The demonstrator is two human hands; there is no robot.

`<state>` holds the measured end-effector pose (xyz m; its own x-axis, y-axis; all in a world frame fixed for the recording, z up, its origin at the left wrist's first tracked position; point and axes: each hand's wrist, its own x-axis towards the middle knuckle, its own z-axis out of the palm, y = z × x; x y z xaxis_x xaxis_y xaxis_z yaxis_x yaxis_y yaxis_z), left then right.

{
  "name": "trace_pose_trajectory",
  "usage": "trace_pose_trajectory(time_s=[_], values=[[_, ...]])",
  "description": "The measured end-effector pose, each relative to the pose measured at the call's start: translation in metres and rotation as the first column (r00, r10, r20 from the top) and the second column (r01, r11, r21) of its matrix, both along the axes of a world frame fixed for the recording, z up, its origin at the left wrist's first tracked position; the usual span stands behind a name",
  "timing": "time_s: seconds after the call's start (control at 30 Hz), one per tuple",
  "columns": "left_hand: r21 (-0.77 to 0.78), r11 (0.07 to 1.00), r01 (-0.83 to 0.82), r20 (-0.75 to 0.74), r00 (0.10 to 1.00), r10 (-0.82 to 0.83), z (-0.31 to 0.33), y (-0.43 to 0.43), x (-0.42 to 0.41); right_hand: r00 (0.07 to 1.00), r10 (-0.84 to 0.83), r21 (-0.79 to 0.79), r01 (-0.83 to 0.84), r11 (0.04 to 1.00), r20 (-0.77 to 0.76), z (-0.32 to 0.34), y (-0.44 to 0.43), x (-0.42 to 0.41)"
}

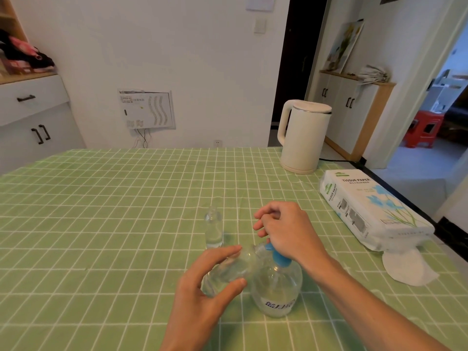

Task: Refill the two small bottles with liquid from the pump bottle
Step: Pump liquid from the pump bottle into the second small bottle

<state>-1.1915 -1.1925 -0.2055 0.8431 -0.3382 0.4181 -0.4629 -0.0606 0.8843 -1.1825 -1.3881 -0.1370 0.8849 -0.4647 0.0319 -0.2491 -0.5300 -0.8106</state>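
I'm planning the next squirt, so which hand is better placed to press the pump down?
The right hand: it holds the blue head of the pump bottle, while the left hand is busy holding the tilted small bottle by the spout.

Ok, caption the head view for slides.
Left hand tilts a small clear bottle to the pump bottle, right hand on its pump; second small bottle stands behind.
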Motion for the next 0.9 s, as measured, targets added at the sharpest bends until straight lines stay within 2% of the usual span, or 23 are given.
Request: trace_pose_trajectory(time_s=[0.4,0.67,0.9], values=[[-0.030,1.000,0.001,-0.007,1.000,-0.002,0.005,0.003,-0.001,0.998,0.055,-0.072,-0.052,0.996,0.036,0.013,0.001,0.001],[-0.006,1.000,0.005,-0.007,1.000,-0.005,0.001,0.003,0.002,1.000,0.026,0.008,-0.026,1.000,0.013,0.002,-0.001,0.003],[-0.018,1.000,0.003,-0.009,1.000,-0.003,-0.001,0.000,0.002,1.000,0.023,-0.012,-0.022,1.000,0.002,-0.002,-0.002,0.002]])
